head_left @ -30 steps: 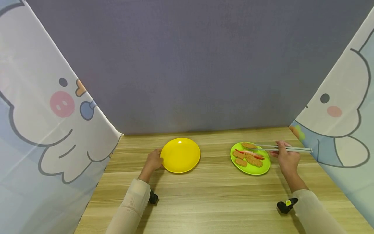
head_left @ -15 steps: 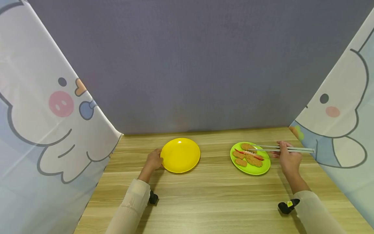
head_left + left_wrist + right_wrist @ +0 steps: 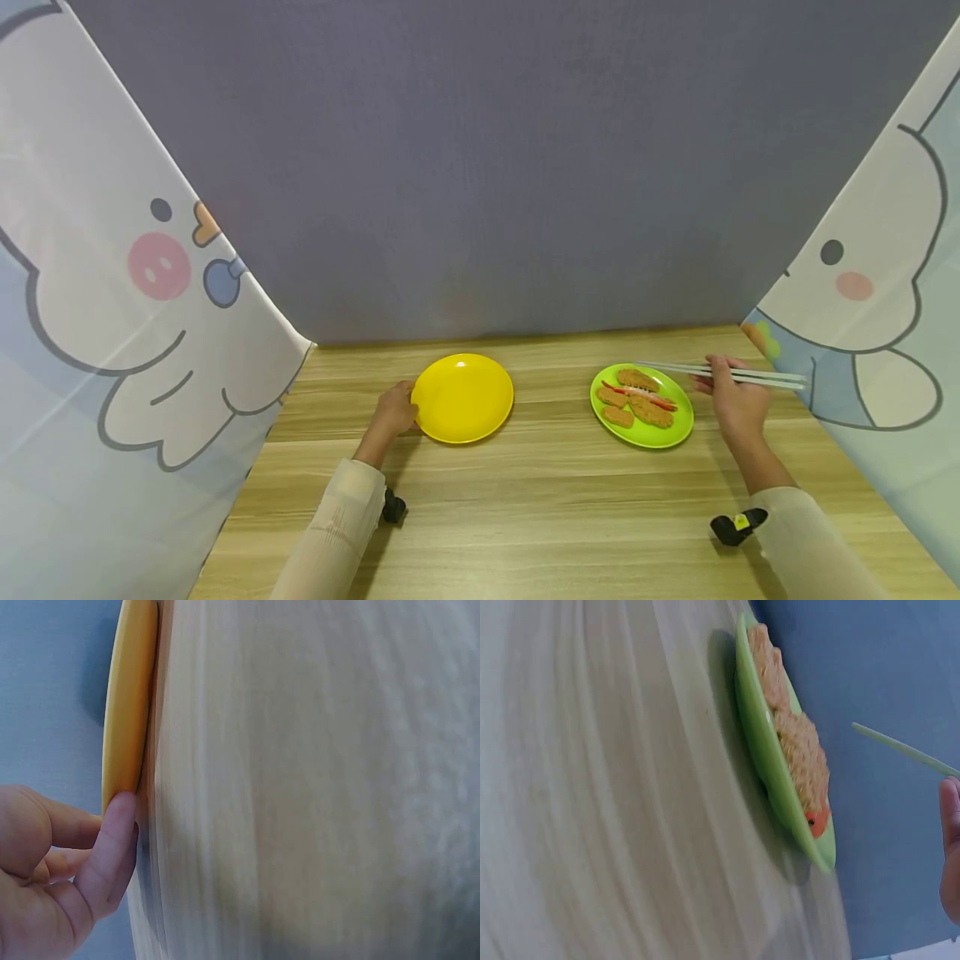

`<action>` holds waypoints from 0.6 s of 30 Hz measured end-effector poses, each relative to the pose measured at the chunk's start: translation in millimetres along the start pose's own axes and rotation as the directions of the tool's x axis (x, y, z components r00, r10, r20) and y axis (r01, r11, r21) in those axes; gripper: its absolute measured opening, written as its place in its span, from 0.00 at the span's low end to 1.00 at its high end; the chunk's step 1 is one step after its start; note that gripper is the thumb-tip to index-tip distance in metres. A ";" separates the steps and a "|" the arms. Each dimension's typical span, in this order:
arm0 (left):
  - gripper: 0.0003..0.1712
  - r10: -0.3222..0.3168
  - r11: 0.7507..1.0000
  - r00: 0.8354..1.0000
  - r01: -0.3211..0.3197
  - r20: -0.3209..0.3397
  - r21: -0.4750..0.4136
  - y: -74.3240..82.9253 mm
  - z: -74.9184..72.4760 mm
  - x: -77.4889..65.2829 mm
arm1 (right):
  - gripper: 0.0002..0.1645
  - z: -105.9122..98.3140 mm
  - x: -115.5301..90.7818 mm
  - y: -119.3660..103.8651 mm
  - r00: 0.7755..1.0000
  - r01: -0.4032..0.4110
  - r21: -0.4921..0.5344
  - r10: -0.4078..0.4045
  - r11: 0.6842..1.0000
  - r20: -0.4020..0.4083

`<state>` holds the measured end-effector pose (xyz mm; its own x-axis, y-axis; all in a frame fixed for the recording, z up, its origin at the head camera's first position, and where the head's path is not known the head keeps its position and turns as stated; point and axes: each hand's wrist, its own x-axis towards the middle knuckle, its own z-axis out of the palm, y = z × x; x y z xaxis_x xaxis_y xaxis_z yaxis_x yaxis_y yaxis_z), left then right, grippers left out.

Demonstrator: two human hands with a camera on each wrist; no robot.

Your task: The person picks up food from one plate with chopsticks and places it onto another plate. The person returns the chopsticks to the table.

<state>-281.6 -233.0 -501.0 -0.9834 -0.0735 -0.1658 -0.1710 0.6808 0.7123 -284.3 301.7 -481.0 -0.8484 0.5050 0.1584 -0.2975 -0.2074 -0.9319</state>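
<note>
In the head view my left hand point(image 3: 393, 408) pinches the near-left rim of a yellow plate point(image 3: 463, 398), which carries nothing. The left wrist view shows the fingers meeting at that plate's edge point(image 3: 127, 712). On the right, a green plate point(image 3: 678, 429) bears several brown breaded pieces point(image 3: 652, 411) and a red-and-white shrimp-like piece point(image 3: 660, 402). My right hand point(image 3: 738, 404) holds a pair of pale chopsticks point(image 3: 768, 382). Their tips hover over the green plate's far edge, close together and gripping nothing. Only one chopstick point(image 3: 900, 746) shows in the right wrist view.
Both plates stand on a wood-grain table point(image 3: 540, 517), well apart. A grey panel point(image 3: 487, 167) rises behind it, and cartoon-printed sheets point(image 3: 90, 333) flank both sides. Black wrist cameras sit under the left sleeve point(image 3: 330, 525) and the right sleeve point(image 3: 810, 542).
The chopsticks have come off the rearmost breaded piece; their tips have risen toward the plate's far edge and drawn together. That piece has turned slightly on the plate. My left hand stays put.
</note>
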 end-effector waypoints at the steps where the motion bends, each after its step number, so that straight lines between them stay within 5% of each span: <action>1: 0.30 0.002 1.000 1.000 -0.002 0.000 0.003 -0.1 0.0 0.0 | 0.07 1.7 -0.4 0.0 1.000 0.006 -0.008 -0.006 1.000 0.012; 12: 0.30 -0.016 1.000 1.000 0.016 0.004 -0.017 1.2 0.5 -0.6 | 0.09 30.0 -21.2 -14.1 0.982 0.071 -0.107 -0.050 0.992 0.185; 15: 0.30 -0.010 1.000 1.000 0.010 0.002 -0.009 2.2 0.3 -1.2 | 0.12 39.3 -34.2 -24.6 0.956 0.144 -0.197 -0.085 0.970 0.280; 18: 0.30 -0.011 1.000 1.000 0.011 0.000 -0.012 2.7 0.3 -1.6 | 0.09 45.9 -44.2 -27.7 0.912 0.276 -0.302 -0.150 0.912 0.381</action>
<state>-280.4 -230.9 -499.0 -0.9815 -0.0809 -0.1735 -0.1823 0.6709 0.7188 -258.7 246.7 -447.2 -0.8960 0.1732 0.4089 -0.3737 0.2034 -0.9050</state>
